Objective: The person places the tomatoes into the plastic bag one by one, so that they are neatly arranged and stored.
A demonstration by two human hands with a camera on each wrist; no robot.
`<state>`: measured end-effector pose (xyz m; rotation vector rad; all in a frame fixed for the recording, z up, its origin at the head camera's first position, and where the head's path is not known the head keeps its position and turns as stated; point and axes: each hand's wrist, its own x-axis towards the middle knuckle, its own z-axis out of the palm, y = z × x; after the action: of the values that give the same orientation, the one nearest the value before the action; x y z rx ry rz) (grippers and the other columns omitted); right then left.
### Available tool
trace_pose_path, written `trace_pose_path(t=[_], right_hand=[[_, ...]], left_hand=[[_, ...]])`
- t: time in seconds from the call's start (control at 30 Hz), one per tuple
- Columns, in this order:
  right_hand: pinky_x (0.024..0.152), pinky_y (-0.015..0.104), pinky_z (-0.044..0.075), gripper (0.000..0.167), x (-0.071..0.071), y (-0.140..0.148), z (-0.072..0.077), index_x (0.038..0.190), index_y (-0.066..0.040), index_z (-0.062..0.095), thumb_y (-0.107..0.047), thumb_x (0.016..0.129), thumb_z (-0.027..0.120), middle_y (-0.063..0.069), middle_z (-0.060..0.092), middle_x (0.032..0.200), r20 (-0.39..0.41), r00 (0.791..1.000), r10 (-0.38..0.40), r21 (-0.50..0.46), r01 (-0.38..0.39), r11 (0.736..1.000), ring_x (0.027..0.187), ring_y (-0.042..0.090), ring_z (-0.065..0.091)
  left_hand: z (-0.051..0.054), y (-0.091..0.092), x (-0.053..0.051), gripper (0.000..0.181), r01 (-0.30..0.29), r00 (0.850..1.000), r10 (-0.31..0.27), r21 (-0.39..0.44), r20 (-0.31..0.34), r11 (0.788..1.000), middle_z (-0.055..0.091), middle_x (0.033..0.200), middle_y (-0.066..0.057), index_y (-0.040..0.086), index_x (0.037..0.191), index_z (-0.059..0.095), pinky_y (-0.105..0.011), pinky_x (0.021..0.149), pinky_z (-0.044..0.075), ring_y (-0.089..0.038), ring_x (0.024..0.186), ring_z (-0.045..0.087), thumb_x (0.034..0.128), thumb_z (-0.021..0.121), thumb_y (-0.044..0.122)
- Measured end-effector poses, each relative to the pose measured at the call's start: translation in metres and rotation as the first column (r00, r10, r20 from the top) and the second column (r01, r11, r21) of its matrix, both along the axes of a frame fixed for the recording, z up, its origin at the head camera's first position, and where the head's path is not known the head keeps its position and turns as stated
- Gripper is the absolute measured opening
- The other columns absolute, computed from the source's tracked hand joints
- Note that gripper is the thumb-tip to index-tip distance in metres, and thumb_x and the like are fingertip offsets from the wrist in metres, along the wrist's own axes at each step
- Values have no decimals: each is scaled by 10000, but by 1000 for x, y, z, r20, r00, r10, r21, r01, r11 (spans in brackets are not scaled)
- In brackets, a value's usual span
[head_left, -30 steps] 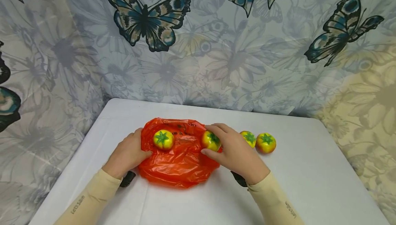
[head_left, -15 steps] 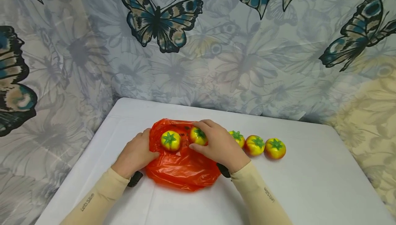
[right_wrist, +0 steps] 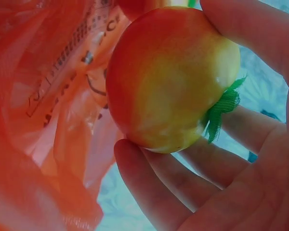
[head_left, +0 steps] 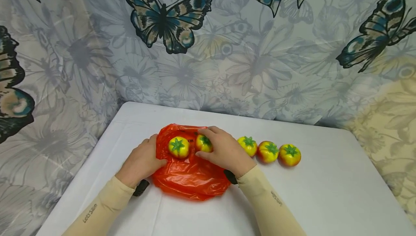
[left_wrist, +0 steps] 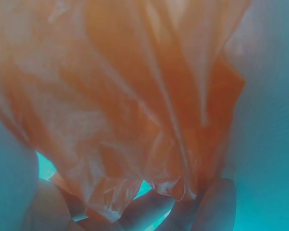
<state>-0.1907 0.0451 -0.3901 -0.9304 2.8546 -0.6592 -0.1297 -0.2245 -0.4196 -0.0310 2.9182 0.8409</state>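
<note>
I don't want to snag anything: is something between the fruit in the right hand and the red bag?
Nothing visible stands between the held fruit and the red bag; another fruit sits close to its left.

The left grip holds a crinkled red plastic bag; the right grip, a round green-topped yellow fruit.

An indoor corner; whether in a home or a studio cannot be told. Creased, cloth-like hangings printed with large butterflies and pale flowers meet behind a white, round-cornered desk, turning yellowish at the right.
</note>
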Motion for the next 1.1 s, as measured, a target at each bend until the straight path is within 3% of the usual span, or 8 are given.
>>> trace_pose_path(t=[0.33, 0.63, 1.1], right_hand=[[1214, 496, 486, 699, -2, -8, -9, 1509, -156, 626, -405, 906, 874, 103, 606, 1546, 22, 1000, 21, 44, -22, 999, 1439, 306, 589], [1183, 479, 517, 725, -2, -11, -17, 1527, -181, 612, -433, 900, 875, 80, 607, 1542, 28, 1000, 10, 83, -13, 996, 1416, 266, 598], [1180, 465, 522, 716, -1, -19, -23, 1552, -173, 580, -394, 929, 856, 99, 573, 1573, 54, 998, 21, 69, -25, 997, 1415, 276, 583]], left_hand=[[0, -1, 1, 834, 7, 1000, -7, 5, -12, 1000, 669, 1286, -279, -99, 1534, 423, -577, 910, 622, -368, 1062, 684, 866, 827, 192], [-3, -1, 1, 795, 12, 1000, -12, 6, -16, 1000, 665, 1262, -270, -96, 1509, 439, -570, 917, 622, -360, 1047, 678, 870, 816, 187], [-4, 1, 0, 836, 10, 1000, -10, -9, -10, 1000, 665, 1263, -289, -90, 1532, 426, -578, 894, 633, -382, 1042, 695, 859, 836, 190]])
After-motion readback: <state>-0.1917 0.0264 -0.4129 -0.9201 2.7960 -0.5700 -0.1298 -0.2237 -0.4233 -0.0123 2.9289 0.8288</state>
